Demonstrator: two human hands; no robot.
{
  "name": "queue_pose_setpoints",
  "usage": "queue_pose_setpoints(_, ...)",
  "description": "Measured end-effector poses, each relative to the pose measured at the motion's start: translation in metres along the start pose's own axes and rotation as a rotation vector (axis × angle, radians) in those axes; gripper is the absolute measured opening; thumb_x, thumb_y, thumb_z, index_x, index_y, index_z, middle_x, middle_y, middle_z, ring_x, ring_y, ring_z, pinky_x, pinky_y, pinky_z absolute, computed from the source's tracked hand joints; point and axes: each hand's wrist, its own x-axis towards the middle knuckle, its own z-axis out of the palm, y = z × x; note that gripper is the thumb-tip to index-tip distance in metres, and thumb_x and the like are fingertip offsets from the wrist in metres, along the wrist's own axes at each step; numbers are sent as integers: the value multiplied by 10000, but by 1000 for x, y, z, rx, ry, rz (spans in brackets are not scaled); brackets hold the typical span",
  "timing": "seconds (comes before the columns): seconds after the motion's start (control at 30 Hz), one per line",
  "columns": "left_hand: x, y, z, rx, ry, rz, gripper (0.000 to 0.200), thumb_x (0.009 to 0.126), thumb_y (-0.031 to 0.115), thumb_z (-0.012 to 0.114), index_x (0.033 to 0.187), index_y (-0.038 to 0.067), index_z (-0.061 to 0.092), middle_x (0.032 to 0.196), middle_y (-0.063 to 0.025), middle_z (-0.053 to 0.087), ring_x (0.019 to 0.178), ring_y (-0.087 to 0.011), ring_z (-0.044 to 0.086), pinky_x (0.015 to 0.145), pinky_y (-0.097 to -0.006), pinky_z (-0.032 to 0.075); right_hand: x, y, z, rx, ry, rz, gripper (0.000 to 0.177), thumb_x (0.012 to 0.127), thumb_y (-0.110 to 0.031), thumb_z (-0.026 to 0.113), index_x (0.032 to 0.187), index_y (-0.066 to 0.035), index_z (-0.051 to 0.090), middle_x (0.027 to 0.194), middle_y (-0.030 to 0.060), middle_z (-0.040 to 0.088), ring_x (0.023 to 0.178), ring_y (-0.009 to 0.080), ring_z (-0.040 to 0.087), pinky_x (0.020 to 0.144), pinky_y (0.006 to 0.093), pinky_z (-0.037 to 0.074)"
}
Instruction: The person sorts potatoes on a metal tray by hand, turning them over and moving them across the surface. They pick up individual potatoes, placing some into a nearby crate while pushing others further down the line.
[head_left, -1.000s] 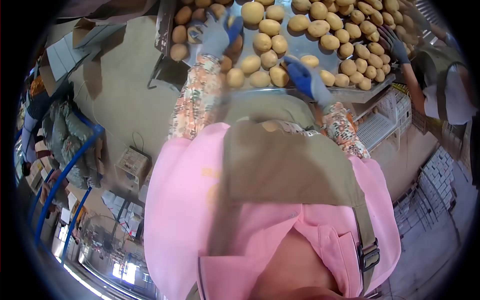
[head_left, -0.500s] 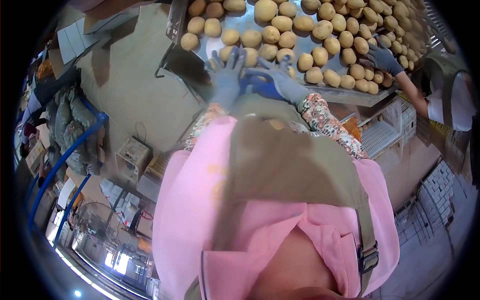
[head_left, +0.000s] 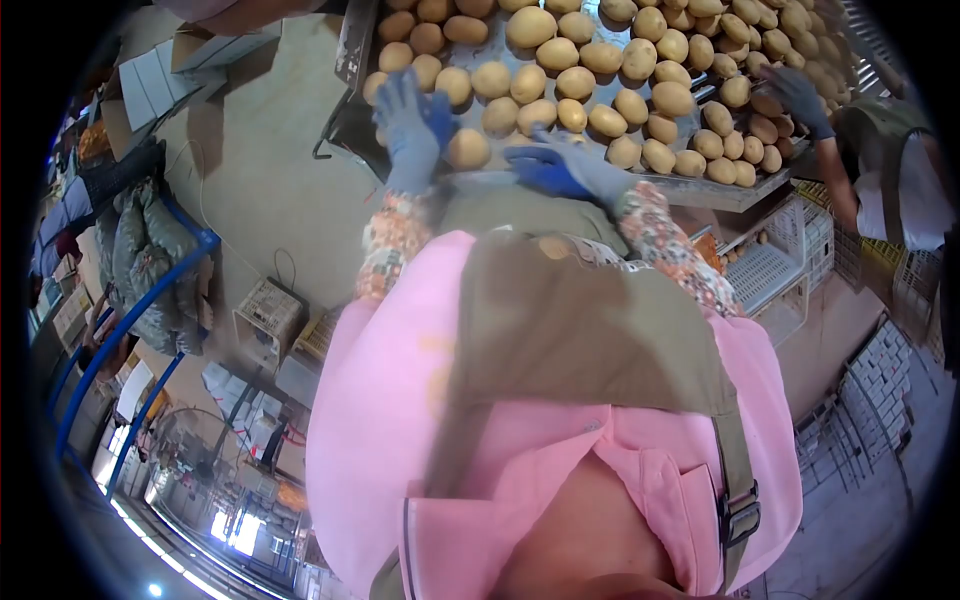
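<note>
Many potatoes (head_left: 575,82) lie on the metal sorting table (head_left: 690,188) at the top of the head view. Over the table's left end is my left hand (head_left: 408,135) in a grey-blue glove, its fingers stretched out beside the potatoes at that edge. A single potato (head_left: 468,149) sits just right of this hand. My right hand (head_left: 575,165), gloved the same way, is at the near edge with fingers extended to the left, close to the front row of potatoes. Nothing shows held in either hand; both are slightly blurred.
At the right, a co-worker's gloved hand (head_left: 798,98) reaches over the potatoes. White plastic crates (head_left: 775,265) stand below the table's right side. To the left are a crate (head_left: 268,312), a blue rail (head_left: 140,300), filled sacks (head_left: 150,255) and cardboard boxes (head_left: 225,50).
My left hand has moved left, away from my right hand. Potatoes near the front edge have shifted, and one now lies between my hands. The co-worker's hand has moved up and right.
</note>
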Motion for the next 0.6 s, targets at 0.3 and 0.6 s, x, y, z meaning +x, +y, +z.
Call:
queue_pose_setpoints(0.3, -39, 16, -1, 271, -321, 127, 719, 904, 535, 510, 1509, 221, 281, 1573, -159, 172, 1416, -427, 201, 1119, -534, 233, -7, 26, -42, 342, 271, -36, 517, 847, -126, 656, 1345, -161, 522, 1351, 109, 508, 1239, 248, 493, 1018, 352, 426)
queue_pose_setpoints(0.6, -79, -19, 8, -395, -95, -7, 713, 926, 343, 551, 1451, -49, 270, 1402, -287, 395, 1296, -391, 394, 1062, -441, 324, 11, 42, 19, 252, -4, 5, 449, 911, -268, 592, 1355, -233, 536, 1341, 92, 538, 1190, 289, 511, 1079, 392, 327)
